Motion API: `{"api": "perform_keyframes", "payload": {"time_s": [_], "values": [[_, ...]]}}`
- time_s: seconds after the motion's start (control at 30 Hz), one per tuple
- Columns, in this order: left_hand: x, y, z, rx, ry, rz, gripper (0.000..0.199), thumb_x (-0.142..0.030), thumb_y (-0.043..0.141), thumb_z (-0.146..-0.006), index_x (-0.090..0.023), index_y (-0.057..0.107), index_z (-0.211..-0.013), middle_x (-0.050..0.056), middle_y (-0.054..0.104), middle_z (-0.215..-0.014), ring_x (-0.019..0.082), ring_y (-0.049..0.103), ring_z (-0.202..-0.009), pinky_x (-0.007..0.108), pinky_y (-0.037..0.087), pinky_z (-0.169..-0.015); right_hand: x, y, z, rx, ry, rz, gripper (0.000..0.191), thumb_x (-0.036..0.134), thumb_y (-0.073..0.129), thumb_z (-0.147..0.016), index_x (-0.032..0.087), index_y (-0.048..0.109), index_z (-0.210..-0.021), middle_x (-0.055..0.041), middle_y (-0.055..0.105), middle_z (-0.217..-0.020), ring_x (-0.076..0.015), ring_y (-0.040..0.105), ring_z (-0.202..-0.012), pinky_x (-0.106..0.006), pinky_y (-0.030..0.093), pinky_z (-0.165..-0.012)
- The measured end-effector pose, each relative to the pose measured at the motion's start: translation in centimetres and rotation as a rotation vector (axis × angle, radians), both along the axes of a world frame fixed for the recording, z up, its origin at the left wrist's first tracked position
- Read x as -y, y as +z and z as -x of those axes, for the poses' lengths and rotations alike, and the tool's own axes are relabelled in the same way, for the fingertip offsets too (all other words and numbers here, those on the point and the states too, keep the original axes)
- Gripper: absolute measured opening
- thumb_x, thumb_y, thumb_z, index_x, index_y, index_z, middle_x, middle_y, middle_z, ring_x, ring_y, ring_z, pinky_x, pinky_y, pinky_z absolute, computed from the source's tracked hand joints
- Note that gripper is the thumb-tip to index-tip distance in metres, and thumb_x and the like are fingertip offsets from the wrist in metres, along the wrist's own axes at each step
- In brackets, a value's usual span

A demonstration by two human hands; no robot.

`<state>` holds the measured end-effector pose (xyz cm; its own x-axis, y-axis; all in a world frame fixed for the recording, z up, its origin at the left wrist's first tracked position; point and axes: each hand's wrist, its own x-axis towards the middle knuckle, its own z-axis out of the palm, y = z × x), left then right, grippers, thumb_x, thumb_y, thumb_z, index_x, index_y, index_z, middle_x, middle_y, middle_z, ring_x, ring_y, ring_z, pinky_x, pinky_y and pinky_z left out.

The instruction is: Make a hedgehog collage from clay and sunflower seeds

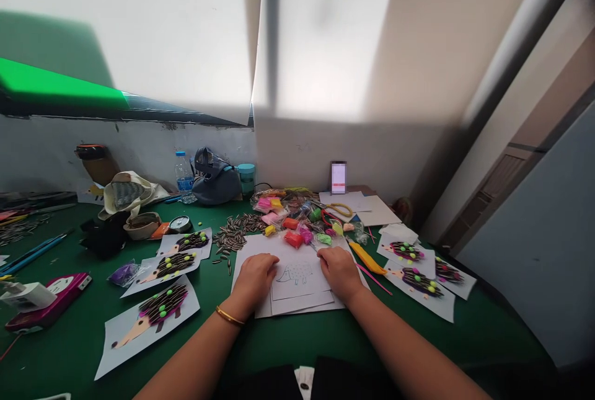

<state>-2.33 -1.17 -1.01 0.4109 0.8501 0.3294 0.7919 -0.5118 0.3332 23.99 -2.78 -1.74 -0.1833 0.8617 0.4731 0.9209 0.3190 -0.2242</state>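
Observation:
In front of me lies a small white sheet of paper (297, 288) with a pencil-like outline of a hedgehog, on top of larger white sheets (297, 308). My left hand (255, 279), a gold bracelet on its wrist, has its fingers curled at the sheet's left edge. My right hand (340, 271) is curled at the right edge, fingertips on the paper. Both hands seem to pinch the sheet, though their undersides are hidden. Just beyond them are packets of coloured modelling clay (294, 239) and a heap of striped sunflower seeds (232, 232).
Finished-looking hedgehog pictures (158, 319) lie at left, others (418, 288) at right. Yellow-handled scissors (339, 208) rest among the clay. A phone (338, 178) leans on the wall. A water bottle (185, 180), a dark bag (216, 183) and a magenta power strip (51, 304) are on the green table (288, 341).

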Motion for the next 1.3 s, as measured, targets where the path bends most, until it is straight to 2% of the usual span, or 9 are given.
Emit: {"api": "perform_keyframes", "payload": {"time_s": [0.23,0.3,0.47,0.7,0.97,1.3], "values": [[0.8,1.1,0.5,0.001,0.071,-0.072,0.023,-0.019,0.058,-0.084,-0.025,0.068,-0.104,0.007,0.071,-0.113,0.027,0.061,-0.112,0.046,0.042,-0.097,0.3,0.0,0.3,0.015,-0.019,0.003,0.018,0.011,0.053,-0.088,0.022,0.067,-0.092,-0.0048,0.070,-0.091,-0.0226,0.058,-0.094,-0.034,0.031,-0.082],[1.1,1.2,0.8,-0.003,0.054,-0.046,0.025,-0.023,0.062,-0.082,-0.026,0.067,-0.106,0.007,0.070,-0.115,0.028,0.060,-0.115,0.046,0.041,-0.098,0.3,-0.1,0.3,0.012,-0.024,0.002,0.018,0.011,0.053,-0.088,0.022,0.067,-0.093,-0.0042,0.071,-0.092,-0.0223,0.058,-0.095,-0.034,0.031,-0.083],[1.2,0.8,1.2,-0.028,-0.026,0.040,0.047,-0.035,0.072,-0.073,-0.029,0.062,-0.119,0.005,0.066,-0.126,0.030,0.052,-0.127,0.046,0.036,-0.104,0.2,-0.4,0.2,-0.001,-0.030,-0.007,0.021,0.010,0.053,-0.088,0.024,0.067,-0.095,-0.0032,0.072,-0.095,-0.0216,0.058,-0.098,-0.035,0.030,-0.087],[1.0,0.7,1.3,-0.032,-0.057,0.166,0.053,-0.039,0.071,-0.075,-0.029,0.058,-0.125,0.005,0.063,-0.132,0.029,0.047,-0.133,0.046,0.032,-0.108,-0.1,-0.8,0.2,-0.024,-0.027,-0.028,0.023,0.009,0.053,-0.088,0.024,0.069,-0.093,-0.0029,0.072,-0.094,-0.0211,0.058,-0.096,-0.035,0.030,-0.088],[1.0,0.6,1.4,0.000,-0.060,0.205,0.053,-0.038,0.071,-0.075,-0.028,0.058,-0.125,0.005,0.061,-0.134,0.029,0.044,-0.135,0.047,0.031,-0.109,-0.4,-1.2,-0.1,-0.038,0.009,-0.039,0.026,0.011,0.056,-0.087,0.028,0.073,-0.096,-0.0022,0.072,-0.100,-0.0213,0.058,-0.098,-0.036,0.032,-0.087],[1.1,0.8,1.3,0.019,-0.060,0.212,0.052,-0.036,0.071,-0.075,-0.027,0.059,-0.125,0.007,0.061,-0.135,0.030,0.045,-0.135,0.047,0.031,-0.109,0.0,-0.7,0.0,-0.100,0.014,-0.049,0.016,0.019,0.057,-0.088,0.024,0.072,-0.090,-0.0038,0.070,-0.098,-0.0215,0.057,-0.096,-0.036,0.034,-0.088]]}}
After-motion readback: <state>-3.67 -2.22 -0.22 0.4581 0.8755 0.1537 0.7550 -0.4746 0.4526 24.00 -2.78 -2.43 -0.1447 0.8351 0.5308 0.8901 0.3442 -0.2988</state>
